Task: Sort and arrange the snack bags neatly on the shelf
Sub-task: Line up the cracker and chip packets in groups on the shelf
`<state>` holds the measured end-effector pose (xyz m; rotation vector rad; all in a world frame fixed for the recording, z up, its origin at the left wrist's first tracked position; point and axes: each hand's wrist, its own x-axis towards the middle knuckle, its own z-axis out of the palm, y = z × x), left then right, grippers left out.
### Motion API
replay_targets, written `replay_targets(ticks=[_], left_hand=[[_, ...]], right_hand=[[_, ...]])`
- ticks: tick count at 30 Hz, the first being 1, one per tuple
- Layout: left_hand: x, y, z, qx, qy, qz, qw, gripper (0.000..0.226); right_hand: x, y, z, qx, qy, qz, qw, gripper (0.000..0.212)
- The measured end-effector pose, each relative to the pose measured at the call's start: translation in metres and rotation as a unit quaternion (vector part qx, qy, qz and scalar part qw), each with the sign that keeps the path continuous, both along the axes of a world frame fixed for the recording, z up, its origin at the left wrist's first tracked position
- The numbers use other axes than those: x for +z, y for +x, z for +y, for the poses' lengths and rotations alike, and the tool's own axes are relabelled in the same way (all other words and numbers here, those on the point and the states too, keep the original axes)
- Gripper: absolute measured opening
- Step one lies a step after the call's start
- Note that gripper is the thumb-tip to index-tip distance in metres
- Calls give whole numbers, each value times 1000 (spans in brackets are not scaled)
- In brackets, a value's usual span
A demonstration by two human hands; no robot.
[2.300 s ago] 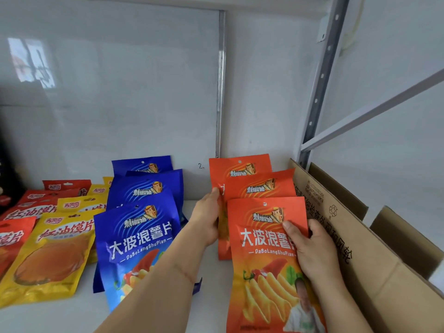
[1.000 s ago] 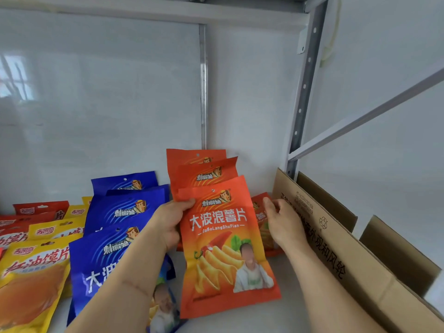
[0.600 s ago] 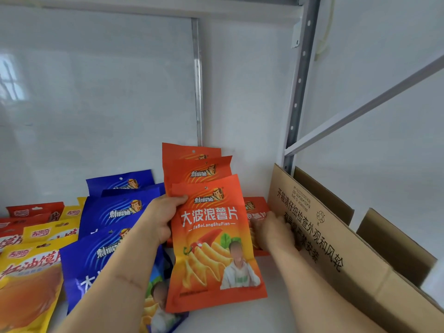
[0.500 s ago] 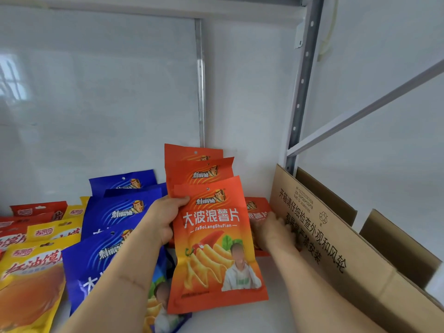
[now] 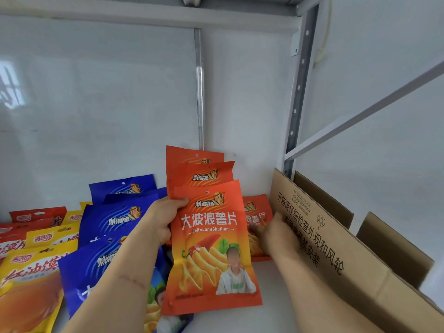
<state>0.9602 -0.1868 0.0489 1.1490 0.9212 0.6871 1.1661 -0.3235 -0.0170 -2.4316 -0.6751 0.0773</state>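
Little has moved since half a second ago: both hands keep their places, and the front orange bag sits a shade higher in the left grip.

Head view, items:
- Left hand: grip holding the front orange bag at its upper-left edge, thumb on the face, bag upright and facing the camera.
- Two more orange bags: stacked behind it at 12 o'clock, leaning on the white back panel.
- Right hand: at 3 o'clock of the held bag, fingers laid on a small orange bag that stands behind; whether the grip closes round it I cannot tell.
- Cardboard box: touching the right hand's outer side, flaps open, at 4 o'clock.
- Blue bags: overlapping row at 9 o'clock of the orange bags, partly under the left forearm.
- Yellow bags and red bags: far left, lying overlapped.
- Shelf: white, carrying all bags.
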Motion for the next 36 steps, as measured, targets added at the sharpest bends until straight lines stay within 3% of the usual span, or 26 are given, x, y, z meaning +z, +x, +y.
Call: replay_targets(ticks=[5, 7, 10, 12, 15, 23, 27, 36], left_hand=[[-8, 6, 1, 3, 0, 2, 1000, 23], [-11, 10, 2, 6, -1, -1, 1000, 23], [-16, 13, 2, 15, -1, 2, 1000, 25], [-16, 14, 3, 18, 3, 3, 1000, 25], [-13, 14, 3, 31, 17, -5, 999, 21], [-7, 15, 1, 60, 51, -38, 996, 14], [-9, 22, -3, 65, 43, -59, 995, 21], [-1, 51, -24, 53, -45, -109, 992, 27]], right_hand=[[26, 5, -15, 0, 113, -116, 987, 43], [38, 7, -20, -7, 111, -118, 987, 48], [43, 5, -24, 15, 49, -128, 990, 30], [46, 1, -28, 26, 23, -166, 985, 31], [56, -3, -34, 31, 59, -204, 977, 36], [117, -14, -64, -19, 124, -223, 967, 27], [127, -10, -71, 20, 162, -154, 974, 29], [59, -7, -53, 126, 113, 31, 985, 28]])
